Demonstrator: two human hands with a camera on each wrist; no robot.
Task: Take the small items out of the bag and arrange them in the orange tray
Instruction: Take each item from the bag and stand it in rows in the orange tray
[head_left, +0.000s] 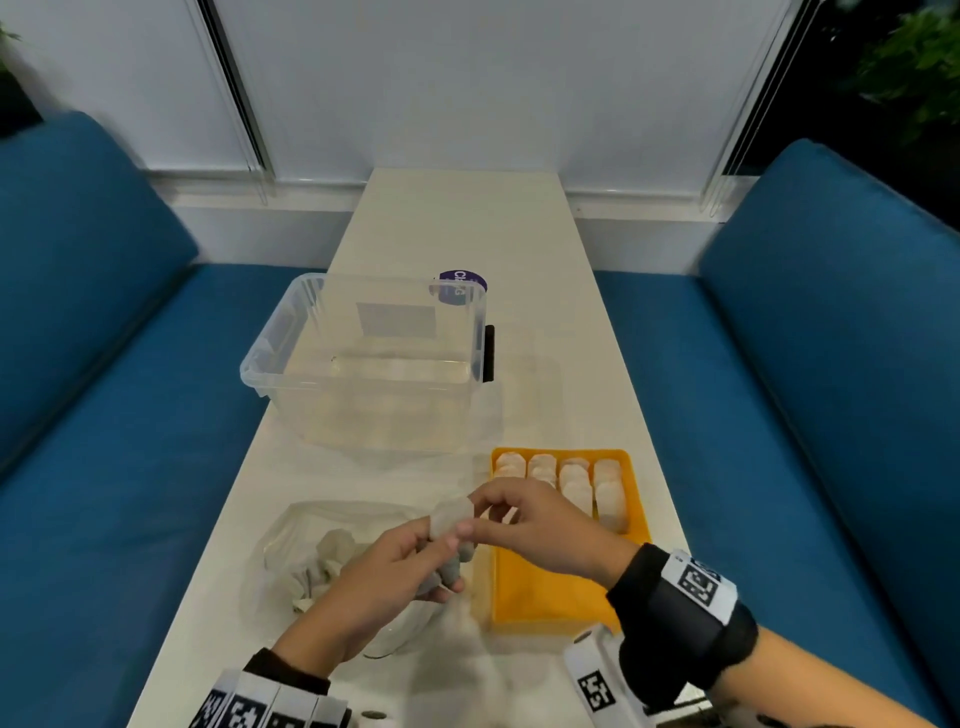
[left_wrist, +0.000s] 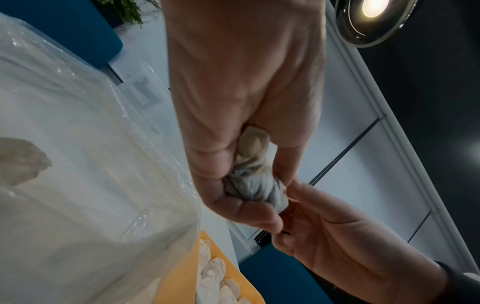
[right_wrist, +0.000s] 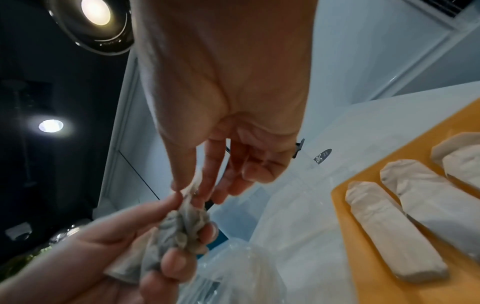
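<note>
Pinching one dumpling (head_left: 451, 515), right hand (head_left: 540, 527) over left hand (head_left: 384, 577).

We think this is a booth in a cafe or office lounge, because we see a long white table (head_left: 467, 228) between two blue padded benches (head_left: 93, 291), white window blinds (head_left: 415, 78), round ceiling lamps (right_wrist: 96, 10), and green plants (head_left: 919, 67).

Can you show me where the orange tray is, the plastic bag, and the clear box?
orange tray (head_left: 545, 597), head view, bare floor near its front.
plastic bag (head_left: 291, 525), head view, its crumpled upper edge.
clear box (head_left: 363, 410), head view, its near wall.
</note>
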